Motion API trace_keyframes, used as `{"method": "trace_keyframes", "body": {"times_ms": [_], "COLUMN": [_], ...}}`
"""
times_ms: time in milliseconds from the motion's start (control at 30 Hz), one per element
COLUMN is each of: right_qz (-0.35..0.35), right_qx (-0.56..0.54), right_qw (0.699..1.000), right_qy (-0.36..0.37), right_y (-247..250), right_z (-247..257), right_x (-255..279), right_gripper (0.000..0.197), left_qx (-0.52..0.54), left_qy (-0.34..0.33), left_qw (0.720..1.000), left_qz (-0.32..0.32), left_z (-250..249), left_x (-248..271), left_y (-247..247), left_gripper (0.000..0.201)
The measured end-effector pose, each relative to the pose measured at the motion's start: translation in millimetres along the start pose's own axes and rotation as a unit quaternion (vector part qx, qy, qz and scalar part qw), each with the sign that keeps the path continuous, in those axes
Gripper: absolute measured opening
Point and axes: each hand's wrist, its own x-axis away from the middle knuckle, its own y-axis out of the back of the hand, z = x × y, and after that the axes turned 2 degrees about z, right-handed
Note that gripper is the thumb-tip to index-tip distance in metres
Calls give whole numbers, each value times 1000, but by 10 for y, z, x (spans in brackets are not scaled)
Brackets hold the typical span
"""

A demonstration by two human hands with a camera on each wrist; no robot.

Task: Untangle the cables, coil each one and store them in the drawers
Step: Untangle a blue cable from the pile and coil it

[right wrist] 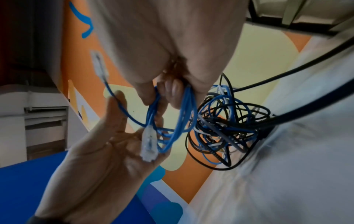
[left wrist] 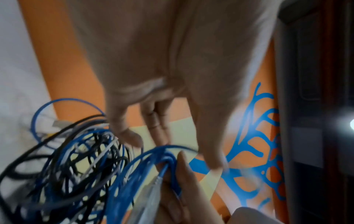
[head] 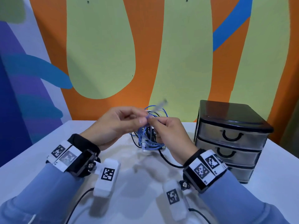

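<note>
A tangle of blue, black and white cables (head: 146, 136) lies on the white table (head: 48, 143) between my hands. My right hand (head: 153, 122) pinches several loops of the blue cable (right wrist: 184, 113) lifted out of the tangle (right wrist: 226, 128). One clear plug (right wrist: 149, 145) dangles below the loops. The other clear plug (head: 161, 105) sticks up, blurred. My left hand (head: 140, 118) meets the right one at the loops. Its fingers are straight and spread in the left wrist view (left wrist: 189, 153), with the blue cable (left wrist: 153, 166) running to its thumb.
A black three-drawer unit (head: 231, 135) stands at the right of the table, all drawers closed. A thick black cable (head: 168, 162) trails from the tangle toward my right wrist. A painted wall rises behind the table's far edge.
</note>
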Motion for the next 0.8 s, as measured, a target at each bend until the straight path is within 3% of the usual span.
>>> {"method": "trace_keyframes", "body": {"times_ms": [100, 267, 367, 433, 633, 800], "right_qz": [39, 91, 92, 88, 62, 20], "right_qx": [-80, -239, -223, -204, -191, -92], "right_qw": [996, 964, 968, 973, 978, 995], "right_qy": [-14, -78, -71, -69, -58, 18], "right_y": [26, 12, 22, 28, 19, -86], "right_z": [60, 113, 86, 68, 119, 14], "right_x": [39, 29, 5, 0, 22, 13], "right_gripper": [41, 35, 38, 38, 38, 17], "left_qx": [-102, -98, -99, -105, -233, -325], "left_qy": [-13, 0, 3, 16, 19, 31], "left_qw": [994, 995, 994, 993, 971, 943], "left_qz": [45, 6, -35, -56, -49, -73], "left_z": [4, -4, 10, 15, -34, -46], "left_x": [32, 17, -10, -26, -3, 6], "left_y": [-21, -65, -67, -69, -109, -160], "left_gripper": [13, 18, 46, 52, 23, 20]}}
